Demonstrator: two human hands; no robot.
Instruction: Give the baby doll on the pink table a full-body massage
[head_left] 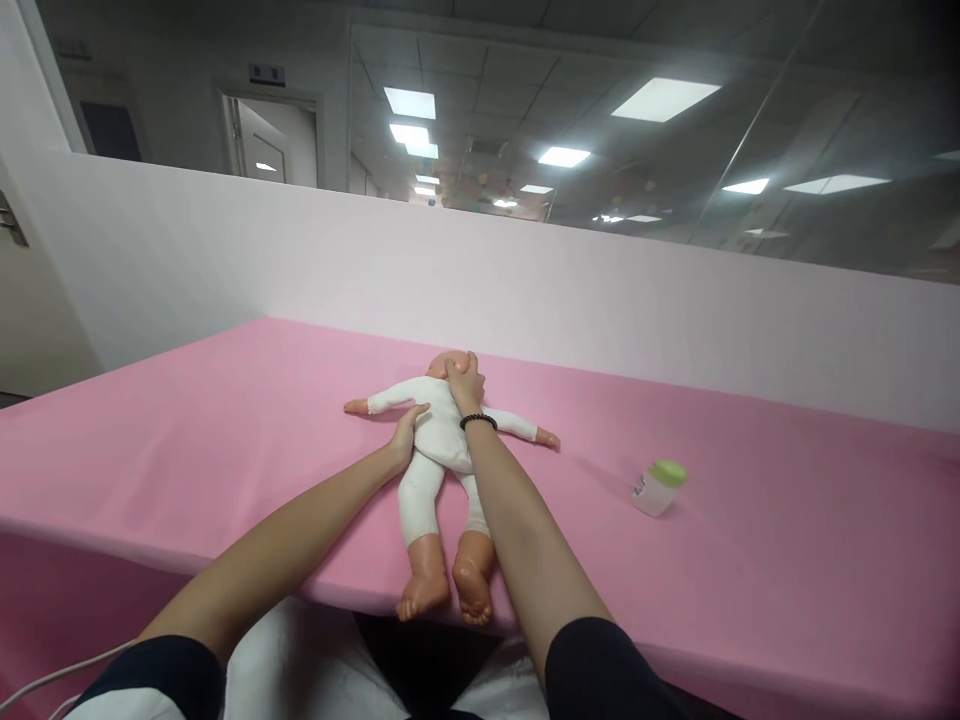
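A baby doll (441,436) in white fabric lies on its back, head toward the wall and bare feet at the table's near edge. My left hand (407,437) grips the side of its torso, the thumb on the front and the other fingers hidden. My right hand (466,385) is closed around the doll's face and jaw, covering part of the head. A dark beaded bracelet circles my right wrist. The doll's arms spread out to both sides.
A pink cloth covers the table (225,430). To the right stands a small clear container (656,495) with a green lid. A white low wall (525,290) with glass above borders the far side. A white cable (67,672) runs at lower left.
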